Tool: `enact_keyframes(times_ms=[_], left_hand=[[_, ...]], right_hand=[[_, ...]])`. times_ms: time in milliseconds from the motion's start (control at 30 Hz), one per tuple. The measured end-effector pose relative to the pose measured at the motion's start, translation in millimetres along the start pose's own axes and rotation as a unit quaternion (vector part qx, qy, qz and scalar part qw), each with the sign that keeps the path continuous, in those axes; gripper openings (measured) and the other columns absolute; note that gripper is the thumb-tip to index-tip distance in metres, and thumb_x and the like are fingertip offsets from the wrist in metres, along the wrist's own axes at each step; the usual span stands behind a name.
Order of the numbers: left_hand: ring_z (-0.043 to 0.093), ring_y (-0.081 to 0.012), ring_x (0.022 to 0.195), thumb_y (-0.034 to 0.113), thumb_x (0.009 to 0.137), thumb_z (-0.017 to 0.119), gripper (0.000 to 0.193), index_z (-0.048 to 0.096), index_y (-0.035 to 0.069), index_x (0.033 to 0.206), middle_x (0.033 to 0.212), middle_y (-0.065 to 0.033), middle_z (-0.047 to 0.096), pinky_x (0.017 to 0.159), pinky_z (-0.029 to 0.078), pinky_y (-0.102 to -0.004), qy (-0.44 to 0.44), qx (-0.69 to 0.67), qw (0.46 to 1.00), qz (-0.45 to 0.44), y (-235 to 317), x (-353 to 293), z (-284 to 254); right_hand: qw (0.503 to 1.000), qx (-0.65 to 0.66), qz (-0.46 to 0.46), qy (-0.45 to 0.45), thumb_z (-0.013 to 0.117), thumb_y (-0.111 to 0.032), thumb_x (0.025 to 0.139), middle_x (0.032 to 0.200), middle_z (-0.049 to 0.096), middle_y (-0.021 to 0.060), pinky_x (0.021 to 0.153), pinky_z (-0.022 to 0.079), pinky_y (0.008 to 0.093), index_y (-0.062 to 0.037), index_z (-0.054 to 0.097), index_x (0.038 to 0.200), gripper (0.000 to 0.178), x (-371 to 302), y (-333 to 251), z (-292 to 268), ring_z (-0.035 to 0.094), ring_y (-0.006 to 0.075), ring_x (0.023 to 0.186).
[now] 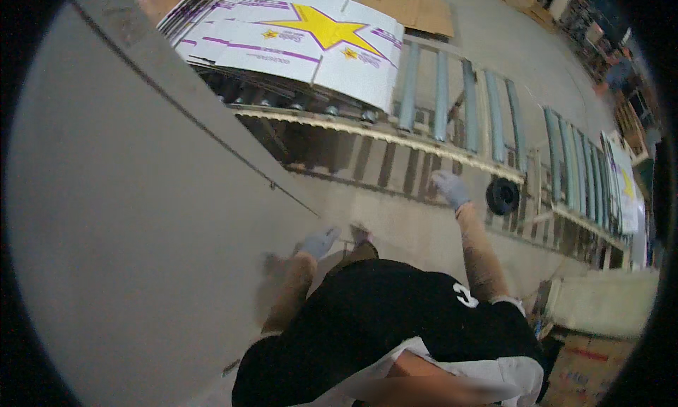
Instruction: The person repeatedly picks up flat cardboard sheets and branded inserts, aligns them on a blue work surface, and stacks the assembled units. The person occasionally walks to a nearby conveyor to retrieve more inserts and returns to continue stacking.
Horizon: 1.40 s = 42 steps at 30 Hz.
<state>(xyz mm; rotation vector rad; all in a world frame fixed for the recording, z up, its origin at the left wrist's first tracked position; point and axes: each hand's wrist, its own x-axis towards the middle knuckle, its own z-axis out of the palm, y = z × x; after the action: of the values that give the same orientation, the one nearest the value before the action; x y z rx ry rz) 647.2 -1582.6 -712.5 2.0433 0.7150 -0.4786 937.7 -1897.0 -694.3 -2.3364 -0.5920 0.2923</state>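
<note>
While the right grip (pixel 452 188) is hanging loosely parted and empty, left of a black ring (pixel 494 197), the left grip (pixel 319 244) is hanging likewise. Far left, white cartons (pixel 282 48) are lying flat on a roller conveyor (pixel 441 96), presumably for easy sliding.

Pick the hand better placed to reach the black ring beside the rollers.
Right, most likely: the right hand shows close to the black ring and looks empty, while the left hand is farther off, on the opposite side.
</note>
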Motion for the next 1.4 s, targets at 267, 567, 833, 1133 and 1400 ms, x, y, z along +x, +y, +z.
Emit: enact_keyframes(times_ms=[267,567,833,1133,1400], left_hand=[[0.057,-0.0246,0.105,0.04,0.092,0.05,0.047,0.055,0.009,0.128,0.119,-0.0107,0.061,0.084,0.046,-0.0369,0.13,-0.481,0.863,0.086,104,256,-147],[0.03,-0.0336,0.136,0.065,0.093,0.02,0.077,0.019,0.012,0.149,0.15,-0.0136,0.028,0.109,0.029,-0.0501,0.323,-0.641,0.696,-0.015,90,352,-294],[0.032,-0.0332,0.132,0.063,0.093,0.021,0.073,0.022,0.012,0.145,0.146,-0.0135,0.03,0.106,0.03,-0.0499,0.17,-0.579,0.789,-0.12,151,471,-258],[0.034,-0.0326,0.127,0.062,0.094,0.023,0.07,0.025,0.011,0.141,0.142,-0.0134,0.033,0.103,0.032,-0.0497,0.08,-0.608,0.774,-0.161,168,486,-240],[0.036,-0.0321,0.123,0.061,0.094,0.024,0.066,0.028,0.011,0.138,0.138,-0.0134,0.035,0.1,0.033,-0.0495,0.157,-0.679,0.687,-0.204,212,489,-211]], right_hand=[[0.975,0.203,0.079,-0.044,0.058,-0.034,0.088,0.104,0.064,0.0084,0.078,0.048,0.0317,-0.0109,0.063,0.116,0.036,202,47,3,0.059,0.0198,0.095],[0.992,-0.053,-0.057,-0.098,0.05,-0.04,0.09,0.111,0.063,0.0173,0.083,0.05,0.0428,-0.0024,0.062,0.113,0.045,456,73,87,0.06,0.0357,0.101],[0.945,0.149,0.283,-0.065,0.046,-0.078,0.076,0.104,0.064,0.0259,0.088,0.045,0.0407,0.006,0.056,0.118,0.095,550,22,87,0.061,0.0379,0.1],[0.915,0.317,0.249,0.024,0.049,-0.06,0.087,0.111,0.06,0.0158,0.084,0.045,0.0378,-0.0044,0.052,0.127,0.069,605,21,112,0.057,0.0251,0.099],[0.862,0.457,0.211,0.066,0.049,-0.054,0.09,0.119,0.054,0.0152,0.088,0.044,0.0371,-0.0037,0.044,0.133,0.066,621,-2,108,0.054,0.0242,0.104]])
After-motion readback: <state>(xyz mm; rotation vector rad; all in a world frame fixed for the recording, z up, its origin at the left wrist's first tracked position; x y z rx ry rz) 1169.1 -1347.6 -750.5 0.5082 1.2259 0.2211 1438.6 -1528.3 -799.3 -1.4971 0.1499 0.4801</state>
